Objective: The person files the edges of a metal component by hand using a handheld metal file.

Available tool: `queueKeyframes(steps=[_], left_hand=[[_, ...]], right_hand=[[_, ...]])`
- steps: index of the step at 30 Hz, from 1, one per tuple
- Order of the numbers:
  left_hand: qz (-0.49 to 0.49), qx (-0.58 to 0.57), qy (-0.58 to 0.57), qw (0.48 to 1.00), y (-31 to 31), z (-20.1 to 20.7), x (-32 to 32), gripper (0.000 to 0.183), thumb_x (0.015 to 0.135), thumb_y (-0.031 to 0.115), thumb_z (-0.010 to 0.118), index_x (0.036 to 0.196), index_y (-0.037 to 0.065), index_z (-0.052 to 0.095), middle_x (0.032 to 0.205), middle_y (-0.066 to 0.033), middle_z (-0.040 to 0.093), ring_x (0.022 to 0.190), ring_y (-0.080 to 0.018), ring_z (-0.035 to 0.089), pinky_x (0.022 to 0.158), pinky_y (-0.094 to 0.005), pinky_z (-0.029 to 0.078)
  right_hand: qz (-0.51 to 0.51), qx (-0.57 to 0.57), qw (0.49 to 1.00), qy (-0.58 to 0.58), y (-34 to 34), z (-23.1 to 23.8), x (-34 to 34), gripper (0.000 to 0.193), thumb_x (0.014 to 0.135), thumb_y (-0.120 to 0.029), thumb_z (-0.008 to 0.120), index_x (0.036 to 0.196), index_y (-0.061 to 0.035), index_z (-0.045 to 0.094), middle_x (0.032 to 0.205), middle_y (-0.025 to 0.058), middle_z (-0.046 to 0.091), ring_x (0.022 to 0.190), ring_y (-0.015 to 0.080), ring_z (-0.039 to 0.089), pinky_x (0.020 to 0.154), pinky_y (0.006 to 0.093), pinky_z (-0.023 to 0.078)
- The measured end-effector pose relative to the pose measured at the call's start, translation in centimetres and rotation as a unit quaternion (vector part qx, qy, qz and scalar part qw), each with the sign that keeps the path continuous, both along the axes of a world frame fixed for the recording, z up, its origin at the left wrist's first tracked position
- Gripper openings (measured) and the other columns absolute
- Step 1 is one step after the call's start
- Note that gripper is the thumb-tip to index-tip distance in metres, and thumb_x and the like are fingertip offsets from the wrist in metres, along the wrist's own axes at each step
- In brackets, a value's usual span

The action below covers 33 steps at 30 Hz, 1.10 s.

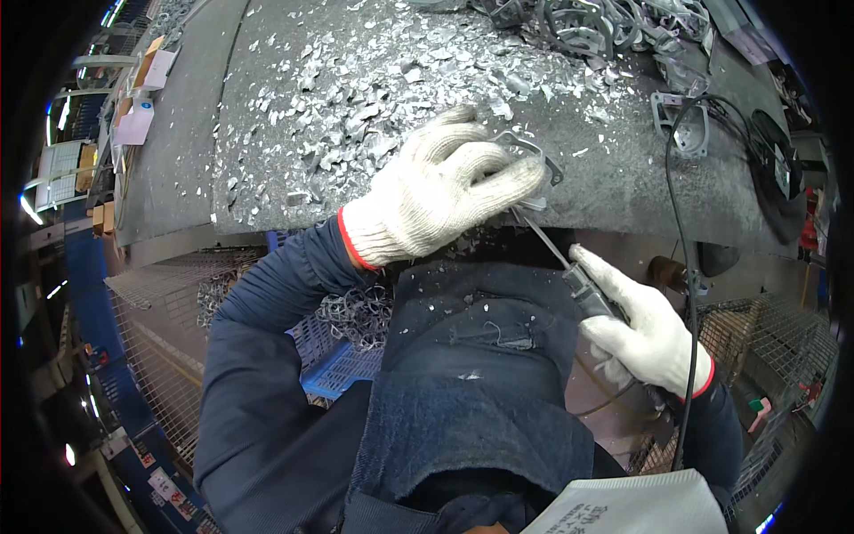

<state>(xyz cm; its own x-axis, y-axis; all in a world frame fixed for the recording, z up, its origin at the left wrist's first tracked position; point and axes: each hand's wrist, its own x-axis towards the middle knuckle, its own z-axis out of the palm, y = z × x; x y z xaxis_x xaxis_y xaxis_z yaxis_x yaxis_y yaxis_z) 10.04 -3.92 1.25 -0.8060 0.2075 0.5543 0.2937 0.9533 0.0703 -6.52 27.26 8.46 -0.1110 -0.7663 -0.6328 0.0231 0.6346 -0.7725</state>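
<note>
Grey and gritty, the workbench (623,178) fills the upper half of the view, strewn with pale metal chips (356,98), and a heap of bent metal brackets (605,22) lies along its far edge, with one more bracket (680,125) lying apart near the right side. At the far left edge sit small cardboard boxes (147,62) with white paper labels (133,125), tan and square, stacked in a row; lower left, small red and white stickers (169,489) mark a blue frame. Below the bench stands a wire mesh basket (160,356) and a blue plastic crate (334,369) holding more metal pieces. The left hand (440,191), in a white knit glove with a red cuff, is curled down over a thin metal bracket (534,160) at the near edge of the bench, pressing it in place. The right hand (640,329), gloved alike, is clenched around the dark handle of a file (569,267), whose narrow blade slants up to touch the bracket under the left fingers. A black cable (680,267) runs down past the right wrist
</note>
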Motion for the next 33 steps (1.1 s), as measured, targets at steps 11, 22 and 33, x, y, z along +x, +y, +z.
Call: queueKeyframes(steps=[11, 22, 33], left_hand=[[0.047, 0.089, -0.168, 0.981, 0.0, 1.7, -0.4, 0.086, 0.077, 0.013, 0.1, 0.159, 0.014, 0.071, 0.131, -0.0127, 0.077, 0.127, -0.0392, 0.072, 0.11, -0.0521, 0.06], [0.104, 0.228, -0.151, 0.956, 1.4, 1.6, -0.8, 0.086, 0.085, 0.023, 0.097, 0.163, 0.004, 0.067, 0.163, -0.0299, 0.067, 0.149, -0.051, 0.067, 0.126, -0.0541, 0.054], [0.131, 0.135, -0.184, 0.965, 2.1, 0.3, -1.3, 0.085, 0.077, 0.028, 0.104, 0.154, 0.007, 0.074, 0.147, -0.0175, 0.078, 0.135, -0.0436, 0.072, 0.117, -0.054, 0.058]], right_hand=[[0.203, -0.011, 0.754, 0.625, -0.3, -0.4, 1.4, 0.074, 0.108, -0.018, 0.081, 0.176, -0.0261, 0.055, 0.093, 0.0179, 0.07, 0.08, 0.0411, 0.08, 0.072, 0.0518, 0.065], [-0.215, 0.007, 0.975, -0.063, 1.9, -2.1, 3.5, 0.085, 0.104, 0.001, 0.062, 0.186, -0.0086, 0.042, 0.096, 0.0085, 0.074, 0.069, 0.0118, 0.068, 0.062, 0.0283, 0.059], [-0.222, 0.016, 0.949, -0.223, 0.5, -4.2, 2.2, 0.089, 0.104, -0.001, 0.058, 0.189, -0.0062, 0.032, 0.082, 0.0096, 0.071, 0.053, 0.0145, 0.062, 0.053, 0.0298, 0.056]])
